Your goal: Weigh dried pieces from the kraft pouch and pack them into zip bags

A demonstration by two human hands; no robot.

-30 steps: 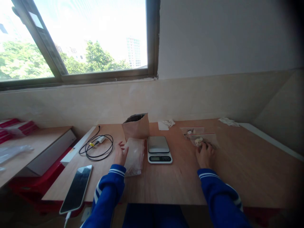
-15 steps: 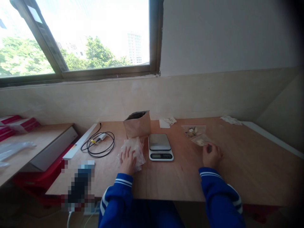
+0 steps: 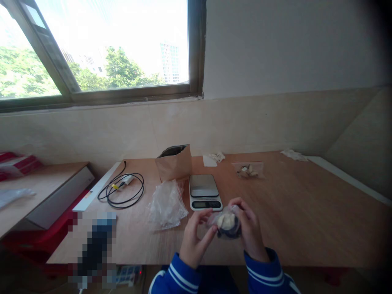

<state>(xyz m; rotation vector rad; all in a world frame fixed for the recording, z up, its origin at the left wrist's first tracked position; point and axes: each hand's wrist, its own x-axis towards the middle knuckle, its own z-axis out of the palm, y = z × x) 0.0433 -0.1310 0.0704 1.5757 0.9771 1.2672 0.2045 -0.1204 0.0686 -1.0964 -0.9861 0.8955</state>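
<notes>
In front of the scale, just over the table's near part, a small clear plastic bag [image 3: 227,221] with pale pieces inside is between my two hands. My left hand [image 3: 196,239] pinches its left end with thumb and fingers. On the other side, my right hand [image 3: 250,228] grips the bag's right part. Something dark shows beneath the pale pieces; I cannot make out what it is. The kitchen scale [image 3: 204,187], with a metal plate and a small display, stands right behind my hands. A pile of clear plastic bags [image 3: 168,204] lies left of the scale.
An open brown paper bag [image 3: 174,166] stands behind the pile. Another clear bag [image 3: 248,170] with tan pieces lies back right. A coiled black cable [image 3: 121,206] and a blurred-out dark object [image 3: 94,245] lie left. White scraps [image 3: 216,157] rest by the wall.
My right hand has brought the small bag of pale pieces from the right to the front of the scale. My left hand has left the pile of bags and taken hold of it too.
</notes>
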